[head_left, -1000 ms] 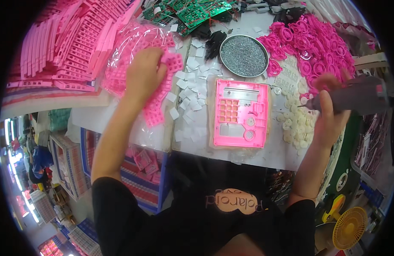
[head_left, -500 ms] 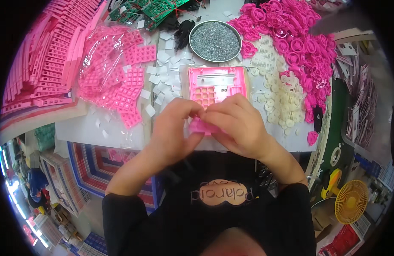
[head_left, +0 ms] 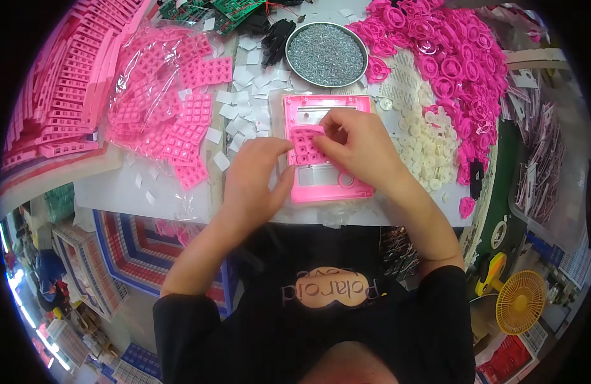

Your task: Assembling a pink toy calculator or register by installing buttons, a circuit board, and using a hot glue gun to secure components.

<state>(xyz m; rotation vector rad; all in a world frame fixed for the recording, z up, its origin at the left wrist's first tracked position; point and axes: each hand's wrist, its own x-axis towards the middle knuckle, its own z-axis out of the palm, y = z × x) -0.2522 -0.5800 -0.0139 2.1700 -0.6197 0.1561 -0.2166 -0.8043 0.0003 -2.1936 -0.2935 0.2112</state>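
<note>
A pink plastic housing (head_left: 300,194) with a long slot and square openings lies before me. Over its upper middle sits a pink rubber keypad (head_left: 305,148) with square keys. My right hand (head_left: 359,141) pinches the keypad's right edge between thumb and forefinger. Beside the housing's left edge is my left hand (head_left: 260,173), its thumb and forefinger apart, the forefinger tip close to the keypad's left side. Whether the keypad is fully seated in the housing I cannot tell.
Behind the housing stands a round dish of small screws (head_left: 327,54). Pink keypads (head_left: 193,134) spill from a clear bag at left, near white paper squares (head_left: 244,115). At right are pink ring-shaped parts (head_left: 443,70) and whitish discs (head_left: 433,144). Stacked pink housings (head_left: 71,83) fill the far left.
The keypad, formerly pinched by both hands near the table's front edge, is now over the housing. My left hand has let go and moved aside; the right hand has moved farther away.
</note>
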